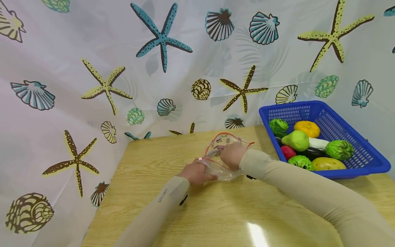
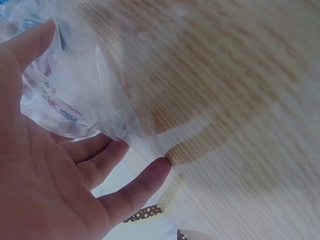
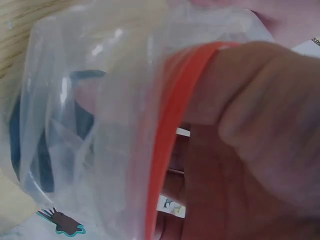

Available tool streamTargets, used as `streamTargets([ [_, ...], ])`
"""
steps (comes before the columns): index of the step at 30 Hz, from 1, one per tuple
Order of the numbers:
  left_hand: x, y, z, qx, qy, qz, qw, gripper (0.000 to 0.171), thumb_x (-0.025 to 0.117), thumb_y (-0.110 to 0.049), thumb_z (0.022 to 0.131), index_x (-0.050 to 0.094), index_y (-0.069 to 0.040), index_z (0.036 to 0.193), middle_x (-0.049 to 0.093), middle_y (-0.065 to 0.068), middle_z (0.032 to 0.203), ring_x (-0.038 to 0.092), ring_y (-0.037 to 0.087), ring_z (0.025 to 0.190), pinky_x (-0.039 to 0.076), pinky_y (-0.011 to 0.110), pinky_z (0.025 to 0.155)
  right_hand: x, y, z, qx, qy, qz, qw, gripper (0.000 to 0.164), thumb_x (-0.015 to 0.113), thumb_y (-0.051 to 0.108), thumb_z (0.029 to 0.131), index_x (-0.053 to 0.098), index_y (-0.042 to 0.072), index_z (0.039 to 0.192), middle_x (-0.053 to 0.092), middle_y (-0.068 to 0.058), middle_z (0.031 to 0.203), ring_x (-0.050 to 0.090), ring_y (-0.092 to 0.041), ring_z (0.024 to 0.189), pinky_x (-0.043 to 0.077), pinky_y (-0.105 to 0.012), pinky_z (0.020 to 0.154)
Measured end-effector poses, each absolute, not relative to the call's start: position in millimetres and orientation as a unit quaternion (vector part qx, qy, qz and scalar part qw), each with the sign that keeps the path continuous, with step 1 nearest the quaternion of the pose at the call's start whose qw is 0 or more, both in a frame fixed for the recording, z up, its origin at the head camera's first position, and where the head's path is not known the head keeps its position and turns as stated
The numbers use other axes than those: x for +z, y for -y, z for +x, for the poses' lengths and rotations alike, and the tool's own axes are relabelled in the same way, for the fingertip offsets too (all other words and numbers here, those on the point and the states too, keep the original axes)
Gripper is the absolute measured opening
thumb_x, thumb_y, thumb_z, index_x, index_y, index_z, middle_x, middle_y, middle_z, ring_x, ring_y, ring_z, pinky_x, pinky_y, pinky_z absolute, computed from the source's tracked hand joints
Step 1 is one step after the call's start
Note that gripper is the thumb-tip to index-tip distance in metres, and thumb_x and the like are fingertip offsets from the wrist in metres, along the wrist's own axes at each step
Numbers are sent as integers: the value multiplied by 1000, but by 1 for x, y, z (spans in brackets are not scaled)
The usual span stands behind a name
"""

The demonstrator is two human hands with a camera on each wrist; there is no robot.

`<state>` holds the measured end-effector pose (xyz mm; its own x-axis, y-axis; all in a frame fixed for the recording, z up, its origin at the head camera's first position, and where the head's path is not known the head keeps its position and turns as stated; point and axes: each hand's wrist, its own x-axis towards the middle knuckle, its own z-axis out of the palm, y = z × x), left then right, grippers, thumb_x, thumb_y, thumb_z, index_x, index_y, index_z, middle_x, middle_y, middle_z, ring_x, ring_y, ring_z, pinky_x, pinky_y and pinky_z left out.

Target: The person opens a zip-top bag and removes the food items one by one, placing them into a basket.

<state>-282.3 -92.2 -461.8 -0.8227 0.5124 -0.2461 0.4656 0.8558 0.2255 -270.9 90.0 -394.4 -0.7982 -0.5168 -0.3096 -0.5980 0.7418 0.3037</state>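
A clear plastic zip bag with a red zip edge and small coloured prints lies on the wooden table. At its left side is my left hand, touching the plastic. The left wrist view shows this hand with thumb and fingers spread apart, the bag lying between them. My right hand reaches in through the bag's mouth. Seen from the right wrist, the red zip edge crosses the right hand. A dark shape shows through the plastic; the fingertips are mostly hidden.
To the right stands a blue plastic basket holding several fruits and vegetables, among them a green pear and a yellow pumpkin. Behind the table hangs a white curtain printed with starfish and shells.
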Motion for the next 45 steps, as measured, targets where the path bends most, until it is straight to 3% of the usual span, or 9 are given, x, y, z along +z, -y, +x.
streamTargets([
  [6,-460,93,-283,63,-949,267,152,69,54,-71,81,67,-12,113,61,1,122,41,19,115,41,49,94,-402,-92,-276,211,-925,-302,96,5,66,17,85,70,14,84,69,-4,85,60,-22,76,55,-45,66],
  [12,-460,92,-283,71,-950,260,158,62,56,-68,82,68,-12,106,59,5,124,45,22,113,41,49,95,-401,-98,-277,171,-920,-342,80,9,69,12,81,65,15,74,66,-1,76,57,-19,68,54,-41,60],
  [17,-462,94,-285,78,-948,257,169,51,57,-68,81,68,-19,88,65,0,100,55,19,89,48,45,83,-392,-106,-277,85,-926,-349,119,19,66,6,85,57,15,70,51,4,66,43,-12,57,40,-30,52],
  [19,-464,95,-286,82,-948,257,169,53,58,-68,80,67,-18,94,65,-2,94,56,16,79,49,44,79,-386,-109,-276,41,-927,-346,139,14,64,7,88,62,16,77,54,5,71,44,-11,61,39,-30,56],
  [22,-464,95,-286,82,-948,259,164,58,58,-68,80,67,-16,105,65,0,101,57,16,80,50,44,79,-377,-115,-273,-7,-925,-350,148,8,63,11,91,68,14,96,61,4,85,50,-10,73,44,-30,63],
  [28,-463,94,-284,74,-951,256,154,72,58,-68,79,60,-12,123,62,4,117,57,18,89,50,44,81,-353,-138,-265,-90,-920,-373,85,32,61,12,93,60,8,124,62,-6,116,52,-17,105,49,-40,87],
  [36,-460,91,-285,74,-952,259,148,68,64,-67,76,63,-12,116,63,1,108,52,15,77,50,41,76,-303,-195,-251,-163,-925,-342,-14,38,63,11,92,57,10,129,59,-10,121,54,-20,101,51,-45,80],
  [40,-463,91,-287,82,-952,260,137,76,66,-66,74,58,-13,127,60,3,119,54,17,93,49,44,83,-290,-233,-246,-171,-936,-300,-70,38,66,7,89,59,7,126,61,-13,120,55,-23,100,51,-48,77],
  [45,-469,91,-291,98,-960,241,104,84,69,-67,70,54,-12,132,58,6,124,54,20,101,50,47,83,-283,-277,-237,-149,-957,-237,-72,37,64,9,90,59,5,126,59,-19,123,55,-29,101,49,-52,78],
])
